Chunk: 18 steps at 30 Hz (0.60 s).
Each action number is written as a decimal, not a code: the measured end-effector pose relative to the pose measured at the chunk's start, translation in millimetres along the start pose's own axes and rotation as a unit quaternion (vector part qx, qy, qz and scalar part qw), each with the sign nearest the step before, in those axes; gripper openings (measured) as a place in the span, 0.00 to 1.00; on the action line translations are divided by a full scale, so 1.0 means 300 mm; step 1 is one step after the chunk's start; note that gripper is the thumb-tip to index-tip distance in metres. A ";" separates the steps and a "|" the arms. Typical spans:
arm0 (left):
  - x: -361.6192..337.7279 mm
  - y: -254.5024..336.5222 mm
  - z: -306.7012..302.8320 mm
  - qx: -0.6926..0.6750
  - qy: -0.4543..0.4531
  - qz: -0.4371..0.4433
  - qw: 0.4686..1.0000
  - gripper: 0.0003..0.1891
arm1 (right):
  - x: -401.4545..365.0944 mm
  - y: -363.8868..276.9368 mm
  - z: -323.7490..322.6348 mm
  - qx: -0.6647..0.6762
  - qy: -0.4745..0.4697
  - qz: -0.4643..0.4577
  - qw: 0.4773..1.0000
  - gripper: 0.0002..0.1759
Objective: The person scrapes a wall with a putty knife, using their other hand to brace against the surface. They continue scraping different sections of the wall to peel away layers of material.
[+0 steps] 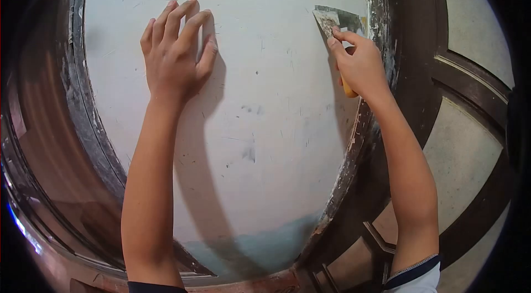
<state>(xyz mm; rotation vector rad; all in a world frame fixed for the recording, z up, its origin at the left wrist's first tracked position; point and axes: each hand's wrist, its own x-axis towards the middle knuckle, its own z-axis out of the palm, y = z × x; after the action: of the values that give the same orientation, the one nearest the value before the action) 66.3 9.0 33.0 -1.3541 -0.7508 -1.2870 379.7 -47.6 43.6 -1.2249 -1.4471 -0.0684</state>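
Observation:
My right hand (359, 63) is closed round a putty knife, whose yellow handle (348, 89) shows below the fingers. The wide, stained blade (337, 18) of the putty knife points up at the wall, close to the right frame edge. Against the pale, scratched wall panel (265, 116) my left hand (176, 52) rests with its fingers spread and a little bent, fingertips upward. It holds nothing. Both arms cast shadows on the panel.
Dark worn frames with flaking paint, one at the left (83, 88) and one at the right (379, 22), border the panel. At far right stands a dark panelled door (442, 66). A bluish-green patch (265, 249) marks the panel's lower part.

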 end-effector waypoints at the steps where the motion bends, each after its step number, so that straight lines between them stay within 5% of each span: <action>1: -0.003 -0.001 0.004 0.000 0.000 0.000 1.000 0.22 | 0.009 0.019 0.010 0.000 -0.001 0.000 1.000 0.23; 3: -0.004 -0.001 0.004 0.001 0.001 0.000 1.000 0.22 | 0.031 0.055 0.038 -0.017 0.066 -0.115 0.991 0.23; 6: 0.001 0.004 0.002 0.003 0.000 -0.003 1.000 0.22 | 0.019 0.028 0.022 -0.017 0.032 -0.052 0.998 0.23; 18: 0.002 0.004 0.005 -0.013 0.020 0.005 1.000 0.20 | 0.031 0.032 0.028 -0.039 0.056 -0.101 0.993 0.25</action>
<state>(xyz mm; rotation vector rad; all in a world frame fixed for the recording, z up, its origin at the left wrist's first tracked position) 67.9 10.1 33.6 -1.3474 -0.7000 -1.3162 382.7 -32.3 42.4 -1.1156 -1.4765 -0.3286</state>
